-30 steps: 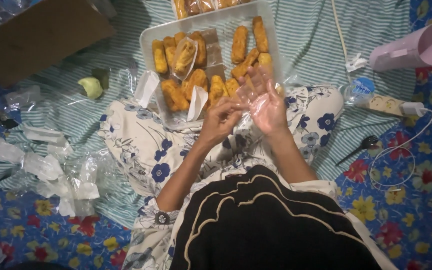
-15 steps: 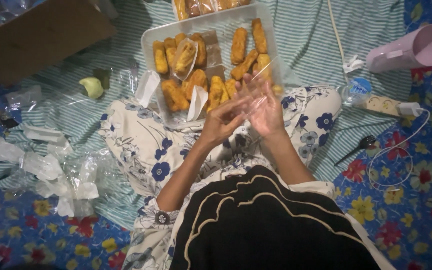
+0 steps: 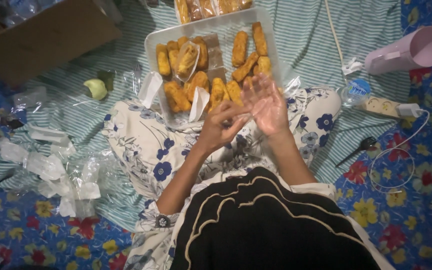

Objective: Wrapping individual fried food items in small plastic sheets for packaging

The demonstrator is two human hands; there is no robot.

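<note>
Head-camera view: both hands are seen raised over the lap, just below the near edge of a shallow rectangular white tray (image 3: 152, 45) loaded with golden-brown fried finger-shaped snacks (image 3: 240, 49). A small clear plastic bag (image 3: 256, 95) is held between the hands; its outline is faint, so its long axis can only be roughly judged as running away from the body toward the tray. The left hand (image 3: 222, 125) has its grip pinched on the bag's lower part, fingertips touching the right palm. The right hand (image 3: 265, 104) is spread flat with fingers extended toward the tray, the film lying over it; whether it is clenched on the bag cannot be told. One snack already wrapped in a clear bag (image 3: 187, 59) lies on the tray. A pile of empty clear bags (image 3: 58, 172) rests on the floor cloth to the left, a pink cylindrical jug (image 3: 408, 51) lies on its side to the right.
</note>
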